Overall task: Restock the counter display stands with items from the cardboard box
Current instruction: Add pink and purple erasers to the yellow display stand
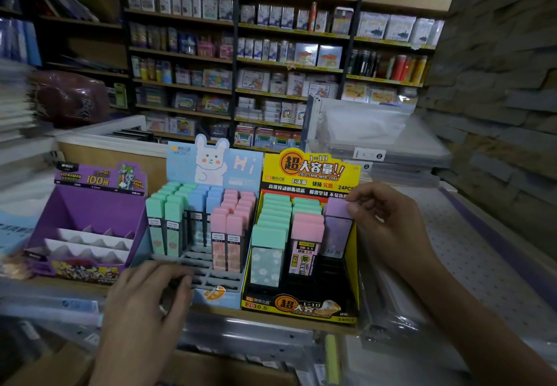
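Three display stands sit side by side on the counter. The yellow stand (304, 305) on the right holds green, pink and purple lead cases. My right hand (388, 219) pinches the cap of a purple case (337, 225) standing in that stand's right column. The blue rabbit stand (211, 293) in the middle holds green, blue and pink cases, with bare slots at its front. My left hand (147, 301) rests on that front edge, fingers curled over a small dark item that I cannot identify. The purple stand (90, 213) on the left shows bare white tiers. A cardboard box edge (54, 367) lies at the bottom left.
Clear plastic folders (370, 135) are stacked behind the yellow stand. Wrapped stationery packs (247, 340) lie in front of the counter edge. A stone wall (497, 84) rises on the right, and stocked shelves (241, 63) fill the background.
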`<state>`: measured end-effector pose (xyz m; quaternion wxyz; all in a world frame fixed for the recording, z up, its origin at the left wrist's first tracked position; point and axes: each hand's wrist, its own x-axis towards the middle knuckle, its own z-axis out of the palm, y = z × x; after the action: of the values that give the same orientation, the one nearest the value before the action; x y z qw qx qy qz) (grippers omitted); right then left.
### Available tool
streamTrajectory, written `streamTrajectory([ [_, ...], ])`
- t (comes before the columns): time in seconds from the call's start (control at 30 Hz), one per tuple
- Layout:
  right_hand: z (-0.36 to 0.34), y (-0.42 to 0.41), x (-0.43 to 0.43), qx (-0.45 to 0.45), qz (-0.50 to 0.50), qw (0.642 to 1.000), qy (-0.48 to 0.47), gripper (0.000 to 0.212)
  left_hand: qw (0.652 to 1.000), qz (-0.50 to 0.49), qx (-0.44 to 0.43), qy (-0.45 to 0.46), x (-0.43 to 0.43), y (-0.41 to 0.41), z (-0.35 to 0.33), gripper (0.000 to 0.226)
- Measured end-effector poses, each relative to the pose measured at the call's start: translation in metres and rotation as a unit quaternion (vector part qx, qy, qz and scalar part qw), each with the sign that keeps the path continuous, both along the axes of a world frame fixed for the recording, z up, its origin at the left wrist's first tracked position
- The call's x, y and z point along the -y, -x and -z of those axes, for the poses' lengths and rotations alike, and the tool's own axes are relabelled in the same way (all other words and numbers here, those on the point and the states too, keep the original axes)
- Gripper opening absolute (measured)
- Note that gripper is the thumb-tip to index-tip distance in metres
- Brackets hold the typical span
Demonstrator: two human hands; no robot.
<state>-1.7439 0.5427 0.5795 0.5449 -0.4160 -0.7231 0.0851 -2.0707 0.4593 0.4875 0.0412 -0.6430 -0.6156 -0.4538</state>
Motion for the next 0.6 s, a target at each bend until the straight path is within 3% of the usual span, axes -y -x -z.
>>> streamTrajectory([
  [0.2,-0.0001,0.0009,0.0006,0.046,0.009,0.999,0.023,0.021,1.0,0.005,0.006,0.002,0.001,-0.0002,-0.0009,0.039],
  [0.4,-0.0011,0.0022,-0.0005,0.129,0.067,0.989,-0.022,0.018,1.0,0.001,0.005,0.009,0.0006,-0.0027,-0.001,0.037],
  [0.6,0.0029,-0.0008,-0.0029,0.132,0.069,0.988,-0.031,0.02,1.0,-0.011,0.008,0.015,0.0016,-0.0055,-0.0014,0.009],
])
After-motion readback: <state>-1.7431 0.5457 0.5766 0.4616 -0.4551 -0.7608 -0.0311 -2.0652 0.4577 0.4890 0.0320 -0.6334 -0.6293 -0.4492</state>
